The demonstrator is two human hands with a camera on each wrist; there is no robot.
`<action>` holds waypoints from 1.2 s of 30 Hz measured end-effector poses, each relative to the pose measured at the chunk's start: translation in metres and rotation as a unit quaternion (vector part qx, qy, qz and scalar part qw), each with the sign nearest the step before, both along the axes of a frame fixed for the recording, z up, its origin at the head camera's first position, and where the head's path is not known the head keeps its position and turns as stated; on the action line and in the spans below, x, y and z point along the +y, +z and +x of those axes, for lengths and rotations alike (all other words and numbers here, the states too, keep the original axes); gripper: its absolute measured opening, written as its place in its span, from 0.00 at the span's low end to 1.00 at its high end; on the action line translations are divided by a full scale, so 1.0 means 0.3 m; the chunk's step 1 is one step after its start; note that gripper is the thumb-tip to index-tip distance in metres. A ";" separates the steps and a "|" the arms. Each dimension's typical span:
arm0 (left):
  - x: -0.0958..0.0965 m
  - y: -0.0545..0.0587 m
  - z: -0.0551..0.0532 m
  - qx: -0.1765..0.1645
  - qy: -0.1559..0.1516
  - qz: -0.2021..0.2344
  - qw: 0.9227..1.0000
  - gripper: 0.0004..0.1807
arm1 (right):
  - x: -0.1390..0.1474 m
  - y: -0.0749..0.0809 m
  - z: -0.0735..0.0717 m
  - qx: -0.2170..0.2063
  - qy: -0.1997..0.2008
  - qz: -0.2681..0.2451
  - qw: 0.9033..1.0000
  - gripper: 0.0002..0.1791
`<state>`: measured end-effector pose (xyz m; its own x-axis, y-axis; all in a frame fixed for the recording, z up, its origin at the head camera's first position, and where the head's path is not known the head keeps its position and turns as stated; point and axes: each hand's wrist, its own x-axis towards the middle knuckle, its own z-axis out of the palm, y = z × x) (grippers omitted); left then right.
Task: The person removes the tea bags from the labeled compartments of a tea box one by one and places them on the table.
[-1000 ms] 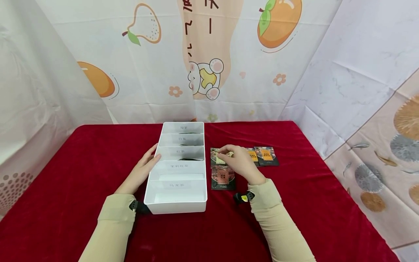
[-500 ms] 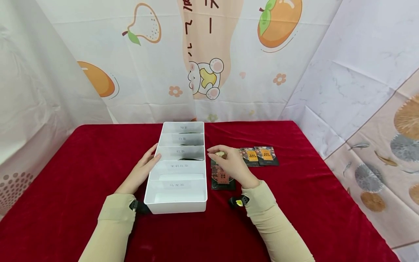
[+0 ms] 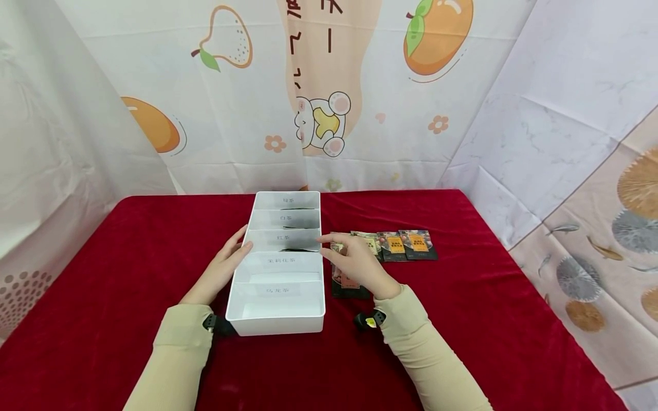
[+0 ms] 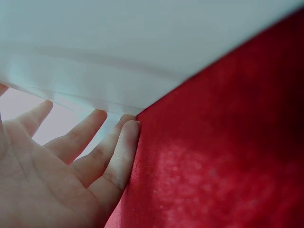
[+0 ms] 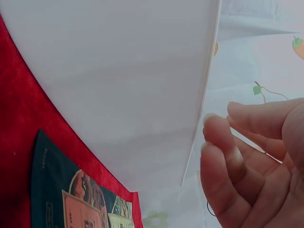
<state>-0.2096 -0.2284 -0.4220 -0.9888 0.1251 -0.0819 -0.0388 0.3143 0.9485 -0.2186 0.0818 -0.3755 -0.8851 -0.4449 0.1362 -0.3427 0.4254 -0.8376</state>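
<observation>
A long white plastic box [image 3: 275, 326] with labelled compartments stands on the table. Its left side wall is touched by my left hand [image 3: 221, 268], whose fingers are spread, with fingertips [image 4: 99, 114] at the box's lower edge in the left wrist view. At the right rim, by the third compartment from the back, is my right hand [image 3: 357, 262]; its bent fingers hold nothing in the right wrist view. Under and beside it lie flat tea sachets: a red-labelled one [image 3: 350, 290] in front, another partly hidden by the hand behind it.
To the right, a green-labelled sachet [image 3: 370, 244], a yellow-labelled sachet [image 3: 394, 245] and an orange-labelled sachet [image 3: 418, 244] lie in a row. Dark thin edges show inside the three rear compartments. A red velvet cloth [image 3: 488, 319] covers the table; a printed curtain [image 3: 205, 131] hangs behind.
My right hand has moved left from over the rear sachets to the box's right rim, uncovering the green-labelled sachet. My left hand and the box have stayed in place.
</observation>
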 end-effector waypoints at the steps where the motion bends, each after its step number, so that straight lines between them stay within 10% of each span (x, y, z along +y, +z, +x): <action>1: 0.000 0.000 0.000 0.000 0.000 -0.001 1.000 0.36 | 0.000 0.000 -0.001 -0.003 0.005 0.000 1.000 0.18; 9: 0.001 0.005 0.000 0.002 0.000 0.000 1.000 0.36 | -0.008 0.009 0.013 -0.039 0.027 0.033 0.998 0.22; 17: 0.003 0.006 -0.001 0.003 0.001 0.000 1.000 0.36 | -0.022 0.000 0.019 0.061 0.067 0.153 0.984 0.25; 36: 0.007 0.008 0.002 -0.006 0.001 0.000 1.000 0.37 | -0.050 -0.020 0.026 0.088 0.036 0.141 0.985 0.19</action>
<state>-0.2090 -0.2262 -0.4196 -0.9880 0.1228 -0.0937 -0.0507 0.3151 0.9477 -0.2106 0.0668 -0.3814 -0.8238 -0.5475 0.1469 -0.5099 0.6026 -0.6139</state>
